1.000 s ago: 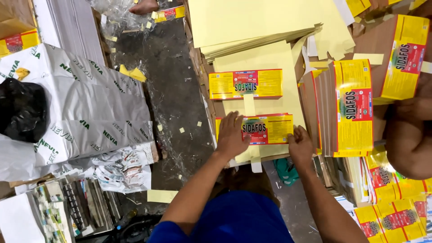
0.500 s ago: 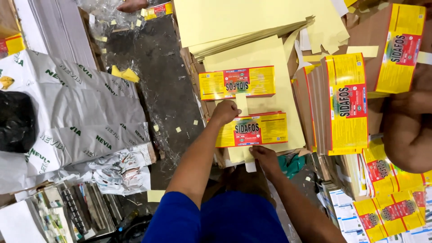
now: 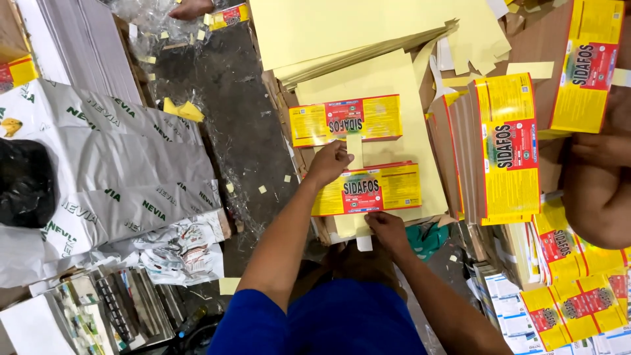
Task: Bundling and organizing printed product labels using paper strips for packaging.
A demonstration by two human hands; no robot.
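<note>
Packing workshop: stacked printed labels [image 3: 509, 148], paper sheets [image 3: 342, 29].

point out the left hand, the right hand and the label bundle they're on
left hand [image 3: 330, 162], head view, on the back of the hand
right hand [image 3: 388, 228], head view, on the knuckles
yellow and red label bundle [image 3: 378, 187], head view, on its printed top face

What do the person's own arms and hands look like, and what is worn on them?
Both forearms are bare, and the left hand and right hand wear no gloves, rings or watch that I can see. Short blue sleeves cover the upper arms.
</note>
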